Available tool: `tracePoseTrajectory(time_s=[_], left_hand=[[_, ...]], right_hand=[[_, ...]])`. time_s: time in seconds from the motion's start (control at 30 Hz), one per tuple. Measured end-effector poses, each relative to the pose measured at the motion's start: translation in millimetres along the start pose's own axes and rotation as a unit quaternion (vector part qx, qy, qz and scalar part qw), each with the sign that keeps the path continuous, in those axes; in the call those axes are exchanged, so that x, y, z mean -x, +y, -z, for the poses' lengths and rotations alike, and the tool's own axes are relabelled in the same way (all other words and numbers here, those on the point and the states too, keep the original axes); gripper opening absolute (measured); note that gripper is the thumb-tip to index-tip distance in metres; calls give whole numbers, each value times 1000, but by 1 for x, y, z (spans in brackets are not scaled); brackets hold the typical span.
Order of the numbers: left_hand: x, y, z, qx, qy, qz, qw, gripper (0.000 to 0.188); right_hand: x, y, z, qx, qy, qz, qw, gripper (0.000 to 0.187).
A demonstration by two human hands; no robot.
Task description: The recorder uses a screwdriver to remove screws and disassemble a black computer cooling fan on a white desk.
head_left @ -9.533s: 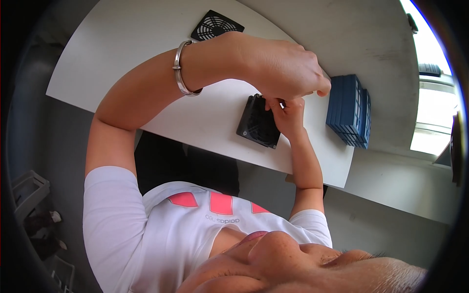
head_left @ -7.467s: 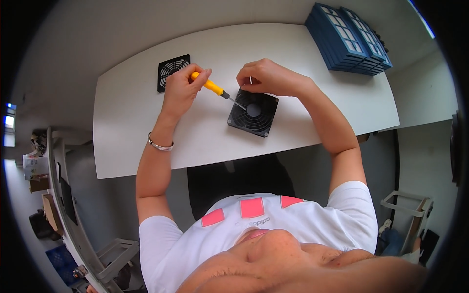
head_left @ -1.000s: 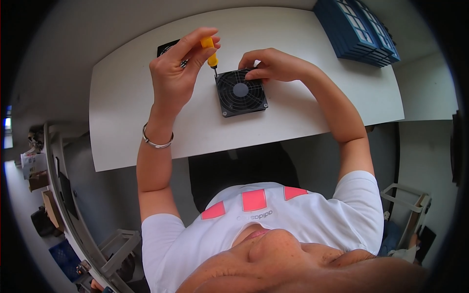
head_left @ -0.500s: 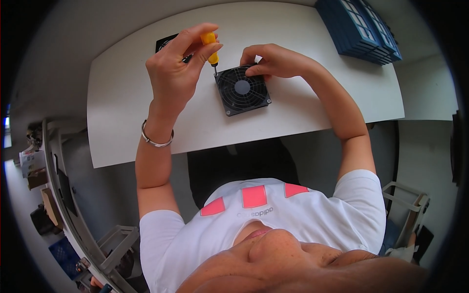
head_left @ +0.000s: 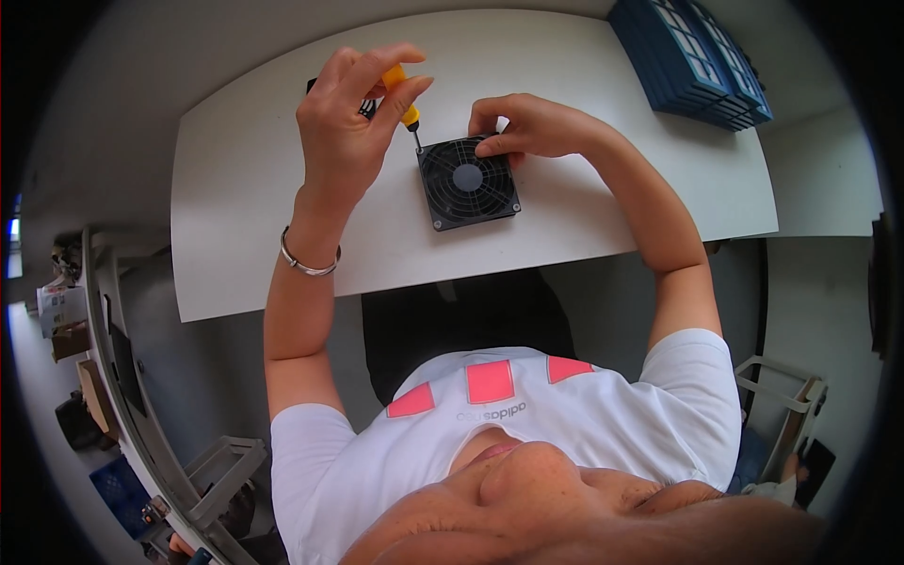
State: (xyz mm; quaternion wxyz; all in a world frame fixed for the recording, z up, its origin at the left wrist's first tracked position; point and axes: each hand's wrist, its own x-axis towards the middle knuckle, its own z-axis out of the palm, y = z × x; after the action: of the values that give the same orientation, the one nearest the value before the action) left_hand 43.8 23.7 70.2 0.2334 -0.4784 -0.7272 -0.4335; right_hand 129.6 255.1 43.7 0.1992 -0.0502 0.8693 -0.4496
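A black square cooling fan [head_left: 469, 178] with a round wire guard lies flat on the white table [head_left: 565, 221]. My left hand [head_left: 341, 127] grips a screwdriver [head_left: 411, 117] with a yellow handle between thumb and fingers. Its metal tip rests at the fan's far left corner, on the screw there, and the shaft leans to the left. With thumb on top and fingers at the far edge, my right hand [head_left: 532, 127] holds the fan near its far right corner. Screws show in the fan's two near corners.
Behind my left hand, a second black fan [head_left: 368, 107] is mostly hidden. Blue crates [head_left: 692, 71] are stacked at the table's far right. Over on the left is another workbench [head_left: 122, 377] with boxes, and a grey trolley frame [head_left: 226, 476] stands beside it.
The screwdriver leans a little more to the left, and my left fingers have shifted on its handle. Its tip is still at the same corner. My right hand keeps its hold on the fan.
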Motion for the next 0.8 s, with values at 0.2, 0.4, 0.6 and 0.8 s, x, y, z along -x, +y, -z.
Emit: tracePoseTrajectory(time_s=[0.2,0.4,0.6,0.8], left_hand=[[-1,-5,12,95,-18,-19,995,23],[0,-13,19,188,-70,-8,980,21],[4,-11,14,80,-5,7,997,22],[1,2,7,5,55,-20,998,22]], right_hand=[[1,-2,-1,-18,1,-13,1000,23],[2,-4,-2,-20,4,-22,1000,22],[2,-5,-2,-17,11,-25,999,22],[2,-6,-1,-9,14,-25,1000,21]])
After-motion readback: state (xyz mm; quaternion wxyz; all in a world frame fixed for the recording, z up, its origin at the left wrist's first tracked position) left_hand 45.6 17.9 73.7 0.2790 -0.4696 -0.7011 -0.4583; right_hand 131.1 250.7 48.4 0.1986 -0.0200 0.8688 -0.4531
